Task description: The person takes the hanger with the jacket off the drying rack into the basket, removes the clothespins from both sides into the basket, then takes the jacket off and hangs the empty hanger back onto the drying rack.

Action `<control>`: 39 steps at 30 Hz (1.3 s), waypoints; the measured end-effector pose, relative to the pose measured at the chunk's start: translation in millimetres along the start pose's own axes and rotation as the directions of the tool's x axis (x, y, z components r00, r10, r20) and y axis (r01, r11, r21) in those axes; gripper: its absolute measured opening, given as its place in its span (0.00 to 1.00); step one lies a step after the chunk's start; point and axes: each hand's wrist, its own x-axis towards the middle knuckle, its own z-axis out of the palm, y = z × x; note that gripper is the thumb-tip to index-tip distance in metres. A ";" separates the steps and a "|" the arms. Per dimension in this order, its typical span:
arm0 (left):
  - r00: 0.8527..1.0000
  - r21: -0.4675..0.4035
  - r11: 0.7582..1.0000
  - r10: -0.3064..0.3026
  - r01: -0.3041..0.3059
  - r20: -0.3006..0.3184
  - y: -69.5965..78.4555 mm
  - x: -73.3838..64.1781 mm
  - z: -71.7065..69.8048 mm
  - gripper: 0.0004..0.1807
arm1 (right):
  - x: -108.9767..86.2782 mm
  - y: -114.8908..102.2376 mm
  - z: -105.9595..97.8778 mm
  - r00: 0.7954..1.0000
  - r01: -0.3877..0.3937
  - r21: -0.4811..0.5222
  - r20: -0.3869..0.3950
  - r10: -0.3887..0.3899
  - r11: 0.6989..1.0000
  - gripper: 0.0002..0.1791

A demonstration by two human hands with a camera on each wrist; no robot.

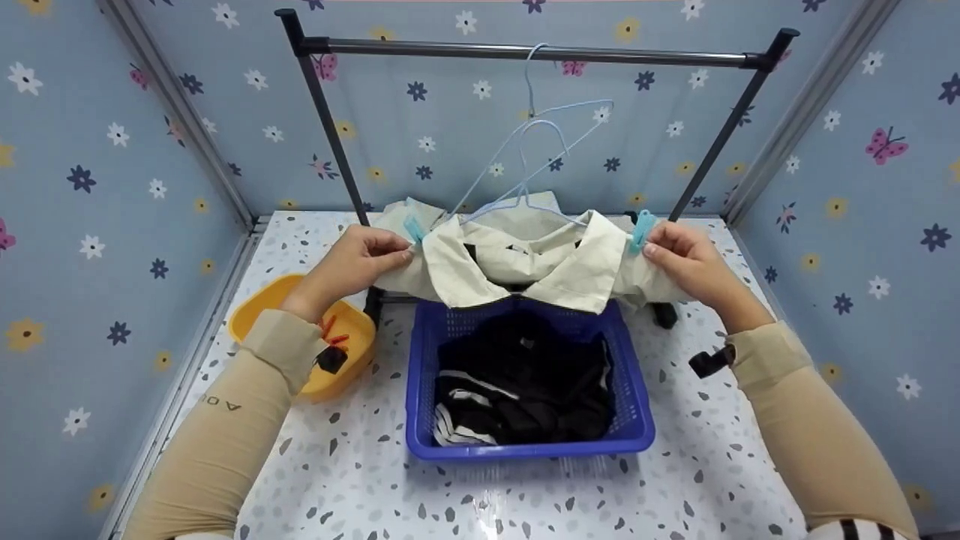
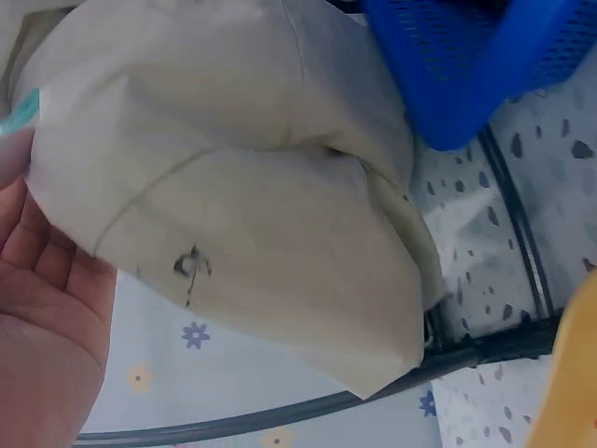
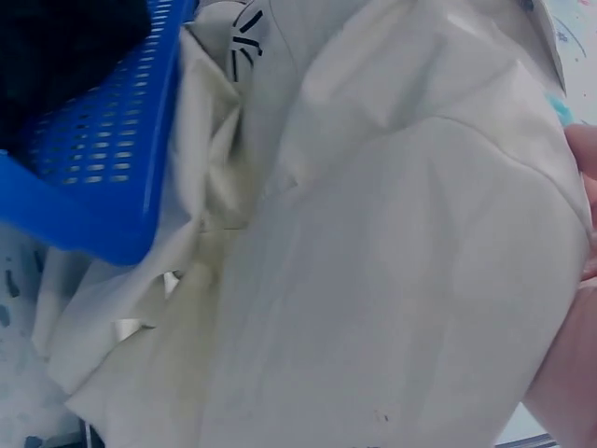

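Observation:
A cream collared shirt [image 1: 570, 277] hangs spread above a blue basket [image 1: 529, 452], its collar facing me. A light blue wire hanger [image 1: 523, 193] emerges from the neck. Turquoise clothespins sit at both shoulders, a left clothespin [image 1: 414, 229] and a right clothespin [image 1: 643, 230]. My left hand [image 1: 352, 262] pinches the shirt's shoulder cloth beside the left clothespin. At the opposite shoulder, my right hand [image 1: 694, 266] pinches the cloth just beside the right clothespin. In the left wrist view, the sleeve [image 2: 261, 243] droops away from my fingers. Cloth covers most of the right wrist view.
A dark metal rack's rail [image 1: 435, 49] crosses the back, with another light blue wire hanger [image 1: 529, 82] hooked on it. Black clothes [image 1: 525, 375] with white stripes fill the basket. At left stands a yellow tub [image 1: 262, 300] containing red clothespins [image 1: 337, 340]. Patterned walls enclose the speckled table [image 1: 360, 480].

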 end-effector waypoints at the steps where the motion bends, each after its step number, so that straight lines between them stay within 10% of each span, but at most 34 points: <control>1: 1.000 -0.007 1.000 -0.006 0.006 0.027 -1.9 -2.1 0.2 0.10 | -2.4 1.8 0.1 1.000 0.003 -0.010 0.025 -0.003 1.000 0.07; 13: 0.957 -0.078 0.993 -0.064 0.089 0.282 -23.9 -27.1 13.4 0.08 | -23.3 29.8 7.6 0.973 0.031 0.018 0.227 -0.034 0.999 0.06; 23: 0.947 -0.090 0.989 -0.085 0.118 0.310 -42.6 -41.7 33.0 0.09 | -38.5 50.1 15.6 0.956 0.039 0.034 0.290 -0.047 0.999 0.05; 39: 0.969 -0.022 0.999 -0.041 0.048 0.242 -66.1 -53.0 54.3 0.06 | -53.7 69.5 26.0 0.973 0.081 -0.174 0.228 -0.039 0.981 0.06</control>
